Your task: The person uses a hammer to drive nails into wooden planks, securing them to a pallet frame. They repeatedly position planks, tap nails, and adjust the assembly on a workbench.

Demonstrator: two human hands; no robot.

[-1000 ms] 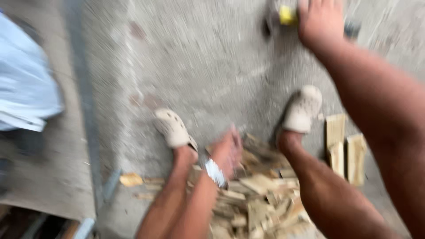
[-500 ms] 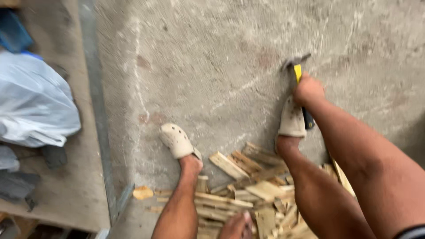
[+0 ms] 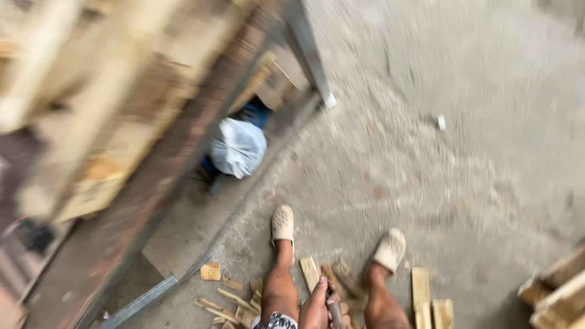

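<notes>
At the bottom edge, between the two feet, one hand [image 3: 317,307] has its fingers [image 3: 322,286] wrapped around a dark, slim handle [image 3: 335,312], probably a hammer's, blurred; which hand, I cannot tell. Pale split wood scraps [image 3: 309,272] litter the concrete floor [image 3: 463,183] beside cream sandals [image 3: 283,224]

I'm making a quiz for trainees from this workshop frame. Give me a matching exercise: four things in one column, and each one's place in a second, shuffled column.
Things:
1. white bag
2. wood scraps
3. small square wood chip
4. hand

Places:
A. between the two slippered feet, on the concrete
B. at the bottom edge, between the legs
C. under the workbench, beside its metal leg
D. on the floor, left of the left foot

Pairs: 1-C, 2-A, 3-D, 4-B
</notes>
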